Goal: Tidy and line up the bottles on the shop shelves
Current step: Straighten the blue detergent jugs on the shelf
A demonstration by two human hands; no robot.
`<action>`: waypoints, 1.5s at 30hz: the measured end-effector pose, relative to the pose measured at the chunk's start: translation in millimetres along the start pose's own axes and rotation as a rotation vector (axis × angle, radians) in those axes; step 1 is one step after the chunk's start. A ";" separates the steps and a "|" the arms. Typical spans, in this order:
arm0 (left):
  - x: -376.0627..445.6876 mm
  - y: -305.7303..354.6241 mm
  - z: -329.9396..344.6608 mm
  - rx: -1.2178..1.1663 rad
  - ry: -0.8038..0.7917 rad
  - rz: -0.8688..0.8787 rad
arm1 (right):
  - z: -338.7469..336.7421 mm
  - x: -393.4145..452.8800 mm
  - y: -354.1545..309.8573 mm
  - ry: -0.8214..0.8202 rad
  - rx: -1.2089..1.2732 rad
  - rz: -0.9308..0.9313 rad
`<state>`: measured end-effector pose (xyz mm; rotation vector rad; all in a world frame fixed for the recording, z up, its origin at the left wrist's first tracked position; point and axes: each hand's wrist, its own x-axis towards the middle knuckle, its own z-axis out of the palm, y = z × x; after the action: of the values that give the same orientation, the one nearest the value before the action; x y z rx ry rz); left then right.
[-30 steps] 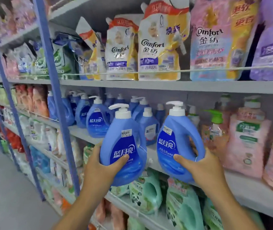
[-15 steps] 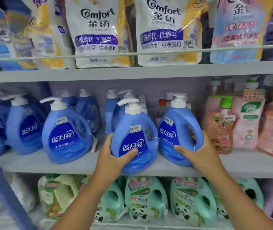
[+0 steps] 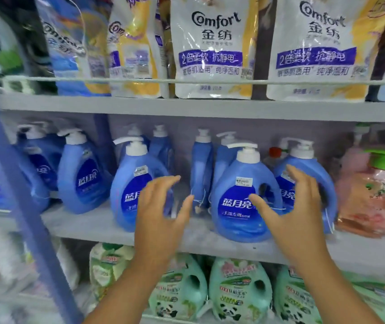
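Note:
Several blue pump bottles with white caps stand on the grey middle shelf (image 3: pixel 88 222). One blue bottle (image 3: pixel 236 220) stands upright at the shelf's front edge in the centre, and a second (image 3: pixel 322 176) is close on its right. A third (image 3: pixel 128 183) stands to the left. My left hand (image 3: pixel 161 213) hovers with spread fingers in front of the gap between the third and the centre bottle, holding nothing. My right hand (image 3: pixel 292 206) is spread in front of the centre and right bottles, its thumb over the centre label, gripping neither.
White and yellow Comfort refill pouches (image 3: pixel 212 50) stand on the shelf above behind a cord. Green panda-label bottles (image 3: pixel 238 291) fill the shelf below. Pink and orange pump bottles (image 3: pixel 369 190) stand at the right. A blue upright post (image 3: pixel 23 183) crosses the left side.
Both blue bottles I was gripping now stand on the shelf. My hands have let go and spread open. The view has moved closer to the shelf.

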<state>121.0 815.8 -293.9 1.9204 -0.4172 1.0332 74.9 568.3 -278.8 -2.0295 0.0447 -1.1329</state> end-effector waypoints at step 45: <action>136.6 -197.9 -34.1 -0.187 -0.122 -0.142 | 170.1 12.5 -111.8 0.113 -0.128 0.108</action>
<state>310.4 967.5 -285.0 1.8216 -0.4243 0.7605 170.1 745.5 -245.5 -2.0463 0.2877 -1.2009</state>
